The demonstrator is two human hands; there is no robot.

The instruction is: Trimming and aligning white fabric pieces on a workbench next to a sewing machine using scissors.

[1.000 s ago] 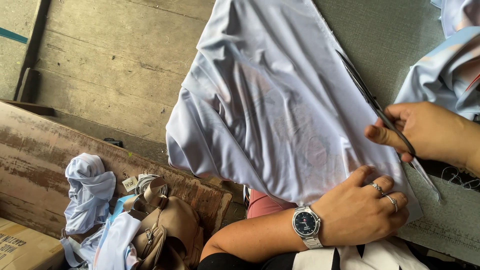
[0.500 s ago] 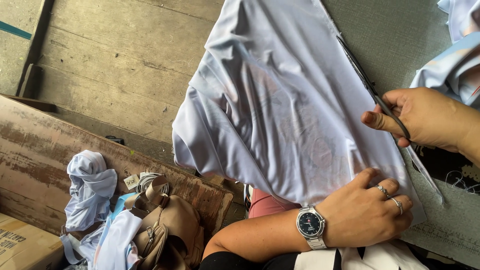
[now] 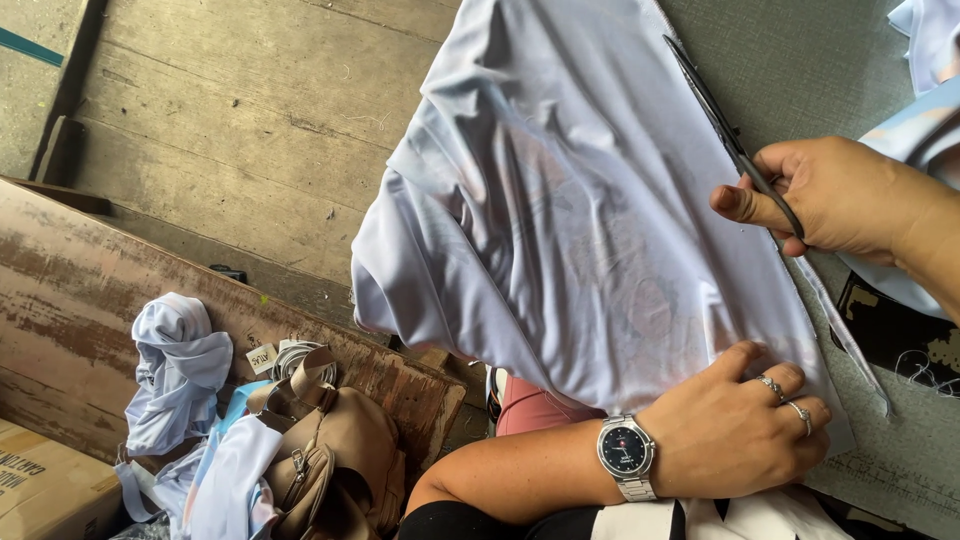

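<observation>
Cardboard shows at the far left, the corner of a box [image 3: 45, 490] at about eight o'clock of the view. Just right of it, behind a worn wooden board [image 3: 200, 310], lies a heap of pale blue cloth scraps [image 3: 175, 370], and touching that heap sits a tan leather bag [image 3: 335, 455] with its straps folded over. Farther right, filling the middle, a large pale blue fabric sheet [image 3: 560, 230] lies spread on a grey table [image 3: 800, 60], its left edge hanging off over the wooden floor. At five o'clock of the sheet the left hand [image 3: 735, 430], wearing a wristwatch [image 3: 626, 455] and two rings, rests palm down with fingers curled loosely, pressing the cloth flat against the table; it grips nothing. At three o'clock of the sheet the right hand [image 3: 830, 195] is closed around the handles of long dark scissors [image 3: 725, 130], whose blades point up toward eleven o'clock along the sheet's right edge. A thin trimmed strip [image 3: 845, 335] trails down below that hand.
</observation>
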